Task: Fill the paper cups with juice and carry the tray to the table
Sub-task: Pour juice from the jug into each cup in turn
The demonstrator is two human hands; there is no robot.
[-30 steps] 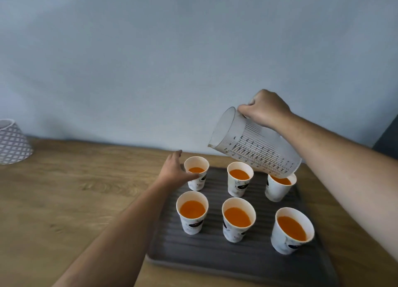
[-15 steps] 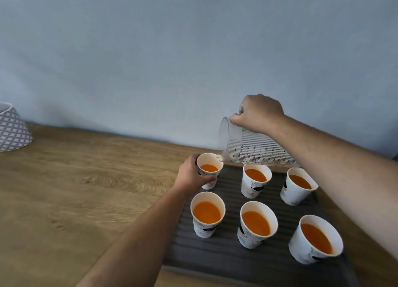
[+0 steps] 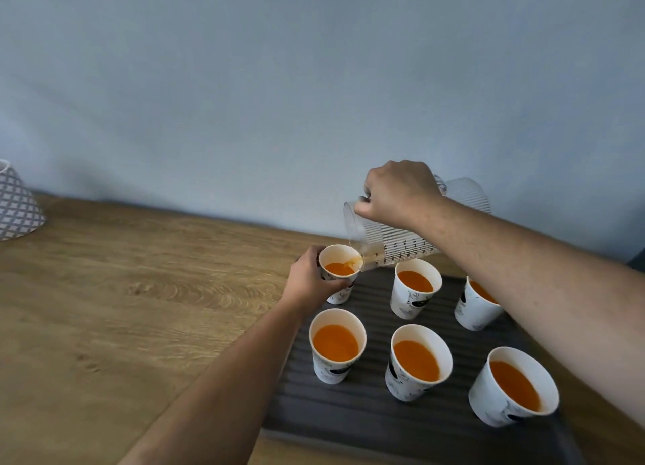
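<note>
Head view: I see left hand point(image 3: 310, 283) clasping far-left cup point(image 3: 339, 272), right hand point(image 3: 398, 194) gripping tipped jug point(image 3: 394, 244); overtilt risks splashing tray point(image 3: 366, 415).

A grey-and-white lattice-patterned lampshade point(image 3: 15, 202) sits far left on the wooden counter point(image 3: 122, 307); a pale blue wall point(image 3: 279, 80) rises behind.

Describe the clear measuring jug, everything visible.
The clear plastic measuring jug has printed black graduation lines and numbers. It is tipped nearly horizontal, spout down-left, over the rear-left white paper cup on the dark ribbed tray. The right hand grips its top edge. It looks almost empty; a thin orange trickle falls into that cup, which the left hand steadies.
</note>
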